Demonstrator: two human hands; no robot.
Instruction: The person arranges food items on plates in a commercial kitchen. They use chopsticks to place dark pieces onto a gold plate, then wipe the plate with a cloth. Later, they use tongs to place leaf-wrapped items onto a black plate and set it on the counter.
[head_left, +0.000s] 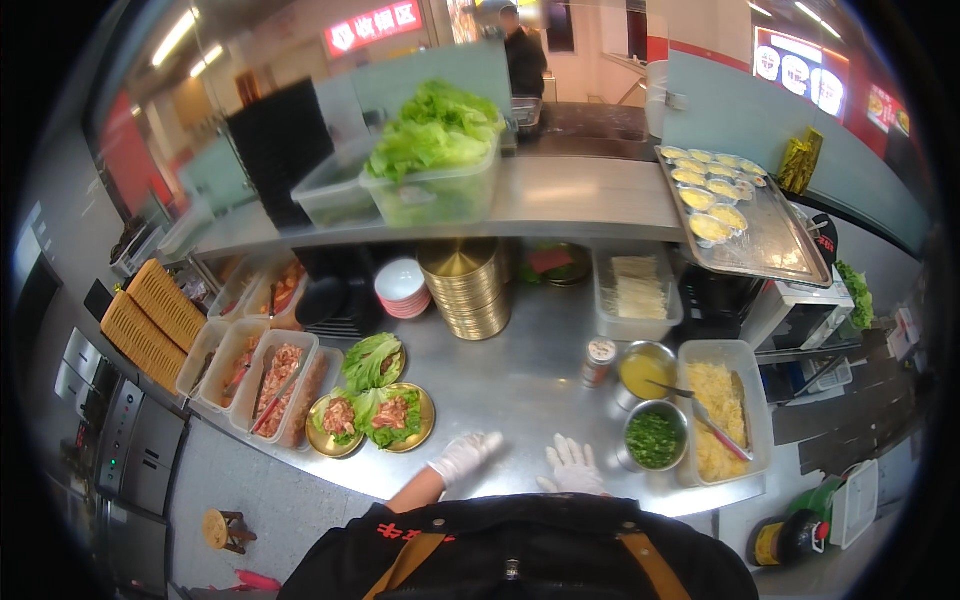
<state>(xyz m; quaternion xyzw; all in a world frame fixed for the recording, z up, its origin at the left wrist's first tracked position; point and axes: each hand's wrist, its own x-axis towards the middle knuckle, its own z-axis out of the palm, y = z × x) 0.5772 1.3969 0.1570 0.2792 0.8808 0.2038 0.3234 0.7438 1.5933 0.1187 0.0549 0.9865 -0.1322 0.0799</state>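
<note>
My left hand (466, 459), in a thin white glove, rests at the near edge of the steel counter (510, 390) with nothing in it. To its left, gold plates hold lettuce leaves, two topped with raw meat (393, 411). My right hand (574, 465), gloved alike, lies empty with its fingers apart. Right of it stand a metal pot of chopped green herbs (655, 440), a pot of yellow liquid (645, 375) with a spoon, and a plastic tub of pale yellow shreds (712, 420) with tongs. A shaker jar (599, 360) stands behind.
Tubs of raw meat (281, 382) with tongs line the left side. Stacked gold plates (465, 289), bowls (403, 285) and a noodle tub (636, 289) stand under a steel shelf (585, 191). The shelf holds lettuce (435, 131) and a tray (772, 232) of foil cups. A person (525, 56) stands beyond.
</note>
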